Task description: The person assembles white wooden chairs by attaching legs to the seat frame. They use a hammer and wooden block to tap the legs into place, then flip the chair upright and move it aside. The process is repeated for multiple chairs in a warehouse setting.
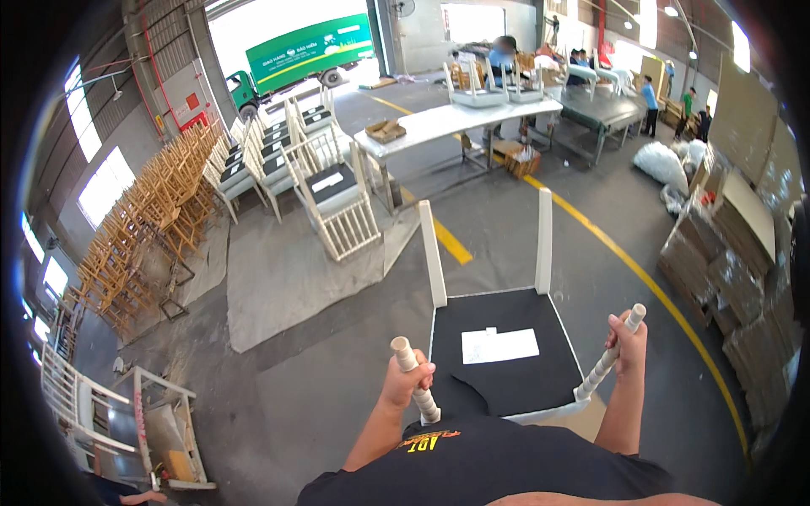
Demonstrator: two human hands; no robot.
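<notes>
An upturned white chair is in front of me, its black seat underside (456, 325) facing up with a white paper label (510, 345) on it. My left hand (405, 385) is closed round its near left leg (403, 350), which is turned and ringed. The matching near right leg (599, 371) is in the closed fist of my right hand (629, 344). Two plain, straight legs, the left one (434, 257) and the right one (543, 244), stick up at the far side. Part of the black cloth looks loose at the near left. My body hides the chair's near edge.
Several upturned white chairs (333, 190) stand on a grey floor sheet (283, 295) ahead left, by stacked wooden frames (160, 219). A long white table (447, 126) stands ahead. Flat cardboard stacks (717, 270) line the right, beyond a yellow floor line (629, 253). A co-worker's hand (143, 497) shows lower left.
</notes>
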